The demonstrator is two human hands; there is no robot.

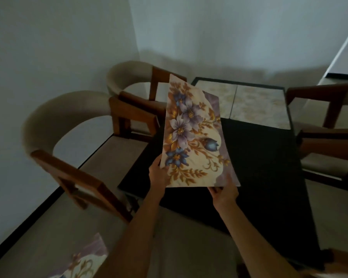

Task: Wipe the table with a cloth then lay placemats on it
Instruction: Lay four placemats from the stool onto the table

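A floral placemat with purple and blue flowers and gold leaves is held tilted up above the near left part of the dark table. My left hand grips its lower left edge. My right hand grips its lower right corner from beneath. Two pale placemats lie side by side flat at the table's far end. Another floral placemat shows at the bottom left, partly cut off by the frame edge.
Two wood-framed chairs with curved grey backs stand along the table's left side. More chairs stand on the right. White walls close in behind and to the left. The floor is pale tile.
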